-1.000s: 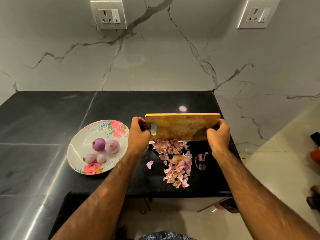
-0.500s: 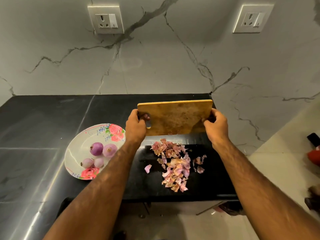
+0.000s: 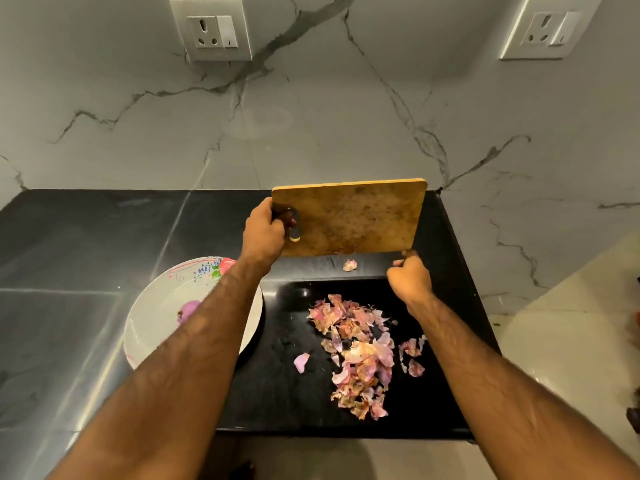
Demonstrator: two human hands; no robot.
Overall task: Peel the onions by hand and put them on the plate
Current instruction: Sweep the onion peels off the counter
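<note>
Board: rising higher than a second ago, standing upright.
Plate: lying below-left of board, holding peeled onion; a forearm is hiding the rest.
Peels: lying dumped below board; peeling seems done.
Left hand: fingers clamping board's handle.
Right hand: now pinching board's lower corner.
Scrap: falling under board.

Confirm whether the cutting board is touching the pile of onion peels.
Apart. Head view shows bare counter between the cutting board and the pile of onion peels.

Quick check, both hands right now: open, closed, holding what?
Left hand: holds the cutting board by its handle end.
Right hand: pinches the board's lower right corner.
</note>
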